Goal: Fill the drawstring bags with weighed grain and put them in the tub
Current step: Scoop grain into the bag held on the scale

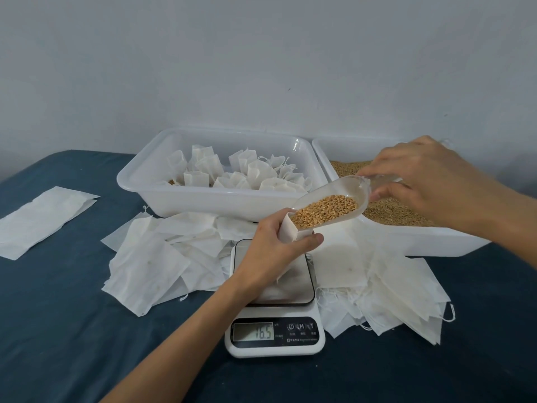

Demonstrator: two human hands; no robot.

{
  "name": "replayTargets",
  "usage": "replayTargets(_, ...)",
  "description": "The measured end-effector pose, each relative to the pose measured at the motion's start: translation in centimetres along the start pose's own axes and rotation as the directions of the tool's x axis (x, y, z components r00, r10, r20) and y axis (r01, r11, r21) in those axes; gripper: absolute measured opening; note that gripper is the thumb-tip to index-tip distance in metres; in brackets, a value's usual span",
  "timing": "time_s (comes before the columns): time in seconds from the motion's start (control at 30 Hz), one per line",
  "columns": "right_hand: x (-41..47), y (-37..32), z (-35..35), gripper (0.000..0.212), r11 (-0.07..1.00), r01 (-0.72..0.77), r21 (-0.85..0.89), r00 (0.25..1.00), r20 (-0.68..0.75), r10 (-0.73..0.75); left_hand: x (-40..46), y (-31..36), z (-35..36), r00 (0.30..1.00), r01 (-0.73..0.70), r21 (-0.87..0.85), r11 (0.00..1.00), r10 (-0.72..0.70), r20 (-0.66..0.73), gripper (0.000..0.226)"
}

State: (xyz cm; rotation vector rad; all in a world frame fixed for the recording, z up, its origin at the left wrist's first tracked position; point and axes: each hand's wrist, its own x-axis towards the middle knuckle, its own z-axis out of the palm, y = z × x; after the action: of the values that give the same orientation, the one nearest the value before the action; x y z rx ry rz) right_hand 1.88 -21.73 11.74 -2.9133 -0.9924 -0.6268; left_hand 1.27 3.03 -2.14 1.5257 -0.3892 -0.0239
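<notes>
My left hand [270, 254] grips a white drawstring bag [288, 231] by its open mouth, standing it on the steel plate of a kitchen scale [274, 333] that reads 16.5. My right hand [421, 181] holds the handle of a clear plastic scoop [345, 189] loaded with golden grain [325, 210]; the scoop's tip is tilted down into the bag's mouth. Behind the scale, a white tub [203, 199] holds several filled, tied bags [247, 173]. To its right, a second white tub [421, 239] holds loose grain [392, 212].
Empty flat bags lie in loose heaps left of the scale [157, 257] and right of it [392, 295]. A separate flat stack of bags [43, 216] lies at the far left on the dark blue table cover [72, 330]. A pale wall stands close behind the tubs.
</notes>
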Motion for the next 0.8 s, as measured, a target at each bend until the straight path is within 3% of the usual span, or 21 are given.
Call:
replayTargets(0.4,0.14,-0.05,0.04,0.027,0.997,0.058,-0.053,0.998,-0.027,-0.060,0.04,-0.07,0.05,1.000,-0.010,-0.012,1.000,0.010,0.005,0.016)
replayTargets(0.8,-0.03,-0.23,0.00,0.027,0.999,0.026,-0.028,1.000,-0.013,-0.026,0.09,-0.22,0.06,1.000,-0.005,-0.010,1.000,0.005,-0.013,0.017)
